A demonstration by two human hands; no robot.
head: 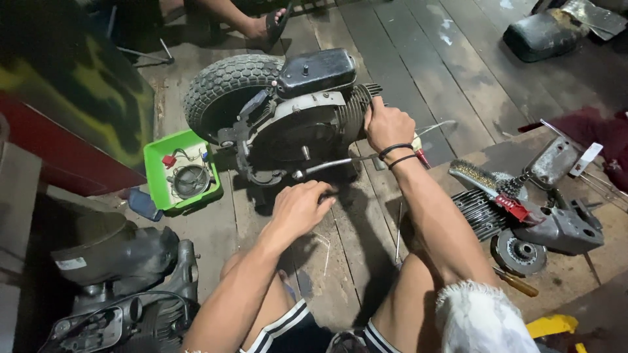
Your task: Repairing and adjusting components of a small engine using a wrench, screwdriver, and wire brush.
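Right hand (387, 125) apparently grips engine cylinder (358, 108)

small white rectangular label (70, 263) on dark engine casing (98, 252), lower left

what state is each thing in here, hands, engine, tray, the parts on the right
right hand: gripping the finned cylinder
left hand: resting below the engine, fingers curled
engine: on the wooden floor, wheel attached
green tray: holding small parts
wire brush: lying on loose engine parts
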